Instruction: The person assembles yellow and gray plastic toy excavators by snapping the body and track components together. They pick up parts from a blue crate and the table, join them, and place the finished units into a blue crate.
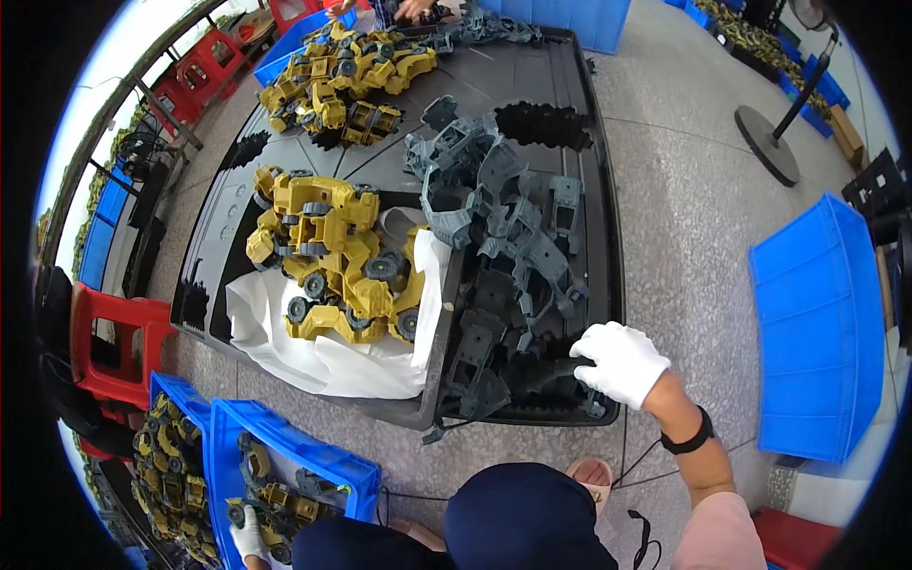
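My left hand, in a white glove, reaches into the blue crate at the lower left. Its fingers close against a yellow toy truck with dark wheels; part of the grip is hidden. My right hand, also gloved in white, hovers at the near right corner of the black table. Its fingers are bent but apart, beside loose dark grey plastic toy parts heaped along the table's right side. A blurred grey piece lies close to the fingertips.
Yellow toy trucks fill a paper-lined tray on the table; more are piled behind, near another person's hands. A second crate of trucks stands at left. Red stools, a blue bin and a fan surround the table.
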A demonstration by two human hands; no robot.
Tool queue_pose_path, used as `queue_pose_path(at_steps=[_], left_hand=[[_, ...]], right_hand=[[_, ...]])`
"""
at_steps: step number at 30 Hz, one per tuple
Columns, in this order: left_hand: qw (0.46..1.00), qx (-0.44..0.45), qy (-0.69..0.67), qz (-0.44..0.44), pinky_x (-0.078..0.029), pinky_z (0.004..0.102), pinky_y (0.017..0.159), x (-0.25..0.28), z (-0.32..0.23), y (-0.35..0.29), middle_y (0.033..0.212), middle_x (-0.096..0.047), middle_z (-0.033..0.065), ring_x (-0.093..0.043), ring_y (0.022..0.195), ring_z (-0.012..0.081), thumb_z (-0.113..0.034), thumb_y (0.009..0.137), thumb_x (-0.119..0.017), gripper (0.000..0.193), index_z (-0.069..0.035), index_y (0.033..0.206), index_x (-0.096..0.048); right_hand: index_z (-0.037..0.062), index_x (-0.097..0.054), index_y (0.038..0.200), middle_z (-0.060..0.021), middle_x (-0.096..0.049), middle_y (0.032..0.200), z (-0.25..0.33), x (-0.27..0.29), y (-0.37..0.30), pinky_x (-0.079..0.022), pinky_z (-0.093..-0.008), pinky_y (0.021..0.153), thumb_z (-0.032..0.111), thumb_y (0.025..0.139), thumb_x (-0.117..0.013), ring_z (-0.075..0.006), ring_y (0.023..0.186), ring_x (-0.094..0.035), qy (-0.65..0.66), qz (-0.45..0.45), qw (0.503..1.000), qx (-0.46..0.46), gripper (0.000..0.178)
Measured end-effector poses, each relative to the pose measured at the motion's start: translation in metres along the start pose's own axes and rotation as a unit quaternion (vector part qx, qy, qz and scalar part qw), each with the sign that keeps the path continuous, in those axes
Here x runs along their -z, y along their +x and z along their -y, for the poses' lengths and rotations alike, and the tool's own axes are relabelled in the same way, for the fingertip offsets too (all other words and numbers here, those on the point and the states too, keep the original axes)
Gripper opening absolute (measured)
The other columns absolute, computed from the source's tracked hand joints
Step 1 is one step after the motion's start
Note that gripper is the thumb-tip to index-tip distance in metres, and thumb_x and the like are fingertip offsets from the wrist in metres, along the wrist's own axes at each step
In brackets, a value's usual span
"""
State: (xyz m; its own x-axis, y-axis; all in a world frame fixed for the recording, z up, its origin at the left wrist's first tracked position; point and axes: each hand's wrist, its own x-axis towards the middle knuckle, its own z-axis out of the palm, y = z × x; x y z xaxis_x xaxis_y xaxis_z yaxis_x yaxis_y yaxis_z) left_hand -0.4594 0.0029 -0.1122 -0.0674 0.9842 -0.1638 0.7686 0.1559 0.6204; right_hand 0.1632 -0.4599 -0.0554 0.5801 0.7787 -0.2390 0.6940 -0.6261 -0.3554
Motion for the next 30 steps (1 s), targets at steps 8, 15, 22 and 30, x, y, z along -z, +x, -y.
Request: queue_pose_path(at_steps=[8,15,22,30], left_hand=[[0.874,-0.161,0.406,-0.21,-0.029,0.0424,0.116,-0.057,-0.149,-0.052,0.144,-0.044,0.0242,-0.037,0.137,0.0369,-0.033,0.081,-0.074,0.084,-0.001,0.149,-0.036],[0.831,-0.533,0.109,0.119,-0.039,0.0414,0.109,-0.135,-0.32,-0.114,0.129,-0.054,0.0186,-0.049,0.125,0.0361,-0.005,0.075,-0.076,0.058,-0.002,0.13,-0.056],[0.82,-0.498,0.026,0.281,-0.049,0.0385,0.096,-0.21,-0.414,-0.127,0.118,-0.061,0.0198,-0.06,0.111,0.0315,-0.023,0.083,-0.074,0.046,-0.003,0.122,-0.06],[0.901,-0.184,-0.084,0.385,-0.053,0.0355,0.09,-0.304,-0.432,-0.115,0.123,-0.064,0.0118,-0.063,0.106,0.0204,-0.044,0.091,-0.07,0.061,-0.001,0.132,-0.055]], right_hand=[[0.0022,-0.068,0.101,-0.019,-0.07,0.094,-0.005,-0.056,0.008,-0.053,-0.0474,0.084,0.022,0.079,-0.064,-0.0372,0.095,-0.066,-0.069,0.07,0.992,-0.075,0.03],[0.0047,-0.071,0.103,-0.0191,-0.069,0.099,-0.016,-0.022,-0.003,-0.053,-0.0485,0.083,0.014,0.085,-0.052,-0.0394,0.092,-0.066,0.06,-0.087,0.992,-0.064,0.028],[0.0024,-0.068,0.11,-0.0119,-0.065,0.08,0.007,-0.008,-0.007,-0.05,-0.0328,0.061,-0.005,0.087,-0.054,-0.0191,0.063,-0.061,0.279,-0.265,0.917,-0.102,0.029],[0.0071,-0.072,0.106,-0.0038,-0.051,0.091,0.047,0.005,0.006,-0.042,-0.0259,0.057,-0.013,0.075,-0.062,-0.0126,0.066,-0.052,0.129,-0.392,0.905,0.097,0.038]])
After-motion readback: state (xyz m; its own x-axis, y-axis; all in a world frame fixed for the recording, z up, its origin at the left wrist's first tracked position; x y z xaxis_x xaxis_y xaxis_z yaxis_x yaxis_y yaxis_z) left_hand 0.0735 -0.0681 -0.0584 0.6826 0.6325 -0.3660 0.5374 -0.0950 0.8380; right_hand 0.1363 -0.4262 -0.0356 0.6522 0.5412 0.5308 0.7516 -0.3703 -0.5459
